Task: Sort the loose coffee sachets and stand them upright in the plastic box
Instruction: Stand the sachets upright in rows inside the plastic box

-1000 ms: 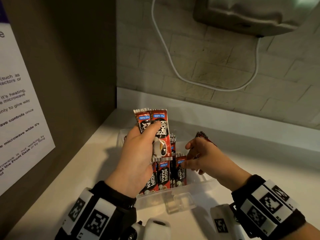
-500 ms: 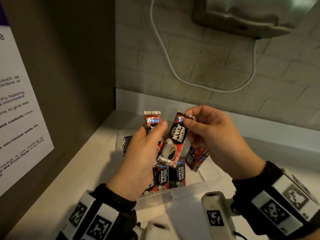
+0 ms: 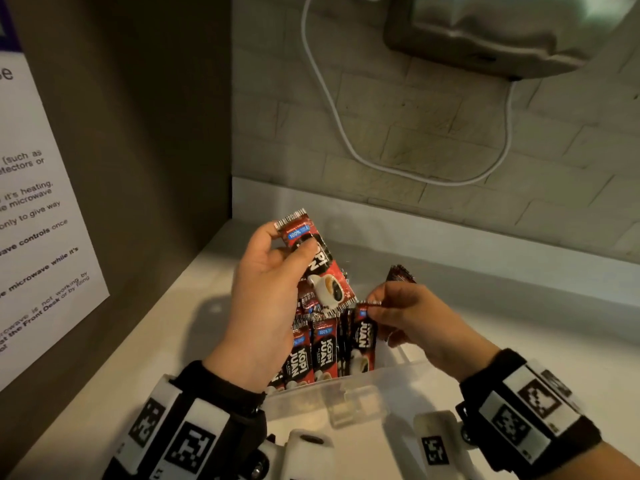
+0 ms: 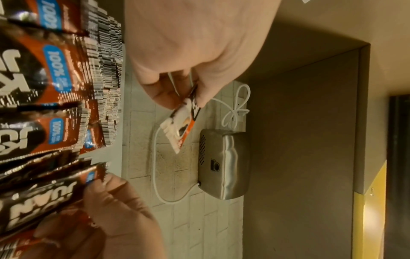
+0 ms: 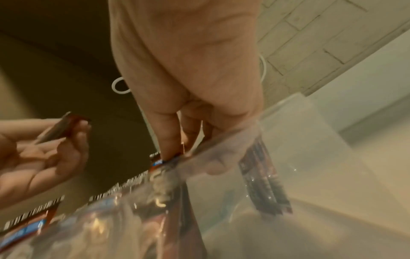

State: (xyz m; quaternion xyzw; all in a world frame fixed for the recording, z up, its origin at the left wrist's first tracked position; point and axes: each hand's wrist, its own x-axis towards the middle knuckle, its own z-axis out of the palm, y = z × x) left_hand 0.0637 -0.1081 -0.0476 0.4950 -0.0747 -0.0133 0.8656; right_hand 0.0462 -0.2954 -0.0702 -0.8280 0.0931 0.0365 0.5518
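A clear plastic box (image 3: pixel 349 388) sits on the white counter with several red-and-black coffee sachets (image 3: pixel 320 348) standing upright in a row inside it. My left hand (image 3: pixel 287 242) holds one sachet (image 3: pixel 323 271) tilted above the box, thumb across its front; the left wrist view shows that held sachet (image 4: pixel 183 121) edge-on. My right hand (image 3: pixel 372 306) pinches the top edge of another sachet (image 3: pixel 363 337) standing at the right end of the row. In the right wrist view its fingers (image 5: pixel 168 145) grip that top edge just behind the box wall (image 5: pixel 299 140). A dark sachet (image 3: pixel 400 273) pokes up behind the right hand.
The box stands in a counter corner: a brown side panel with a printed notice (image 3: pixel 34 220) on the left, a brick wall behind. A white cable (image 3: pixel 332 109) loops down from a steel appliance (image 3: pixel 502 32) mounted above. The box's clip latch (image 3: pixel 356 407) faces me.
My right hand took one sachet from the left hand's pair and lowered it into the box at the right end of the row. The left hand keeps one sachet raised.
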